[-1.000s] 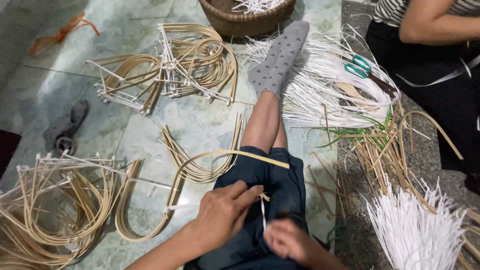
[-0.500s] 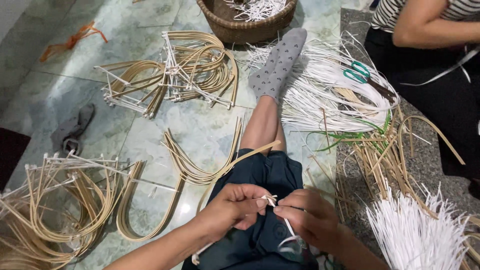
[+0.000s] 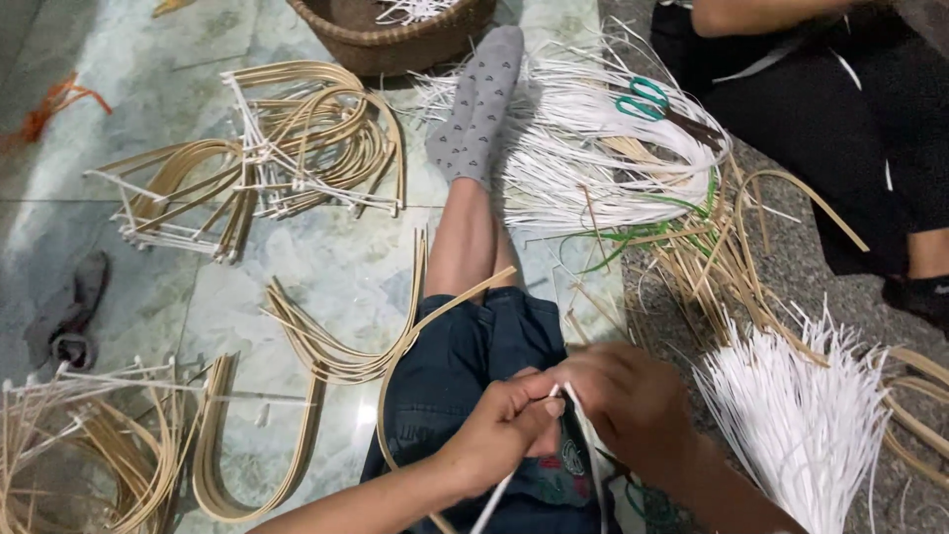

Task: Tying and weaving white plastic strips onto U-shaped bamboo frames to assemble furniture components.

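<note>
Over my lap, from the head camera, my left hand [image 3: 499, 435] and my right hand [image 3: 618, 400] met just above my dark blue shorts [image 3: 474, 361]. Both were closed narrowly on the thin white plastic strip [image 3: 578, 425]: the left pinched it between thumb and fingertips at its top, and the right curled round it from the other side, the two hands touching. The strip's long axis ran from that pinch down towards me, one end slanting to the lower left under my left wrist, the other dropping nearly straight below my right hand. It looked flat, narrow and limp, bright white against the cloth. A long curved pale bamboo strip [image 3: 435, 316] arched across my thigh, just beyond the hands. To my right, near my right arm, stood a bundle of white strips [image 3: 801, 415] fanned upward. On the green tiled floor [image 3: 326, 257] to my left lay bent bamboo hoops [image 3: 306, 346], and farther off were tied bamboo frames [image 3: 267, 148]. My grey sock [image 3: 479, 99] pointed at a woven basket [image 3: 395, 44]. Another person in black [image 3: 840, 119] sat beyond the green-handled scissors [image 3: 638, 99].
</note>
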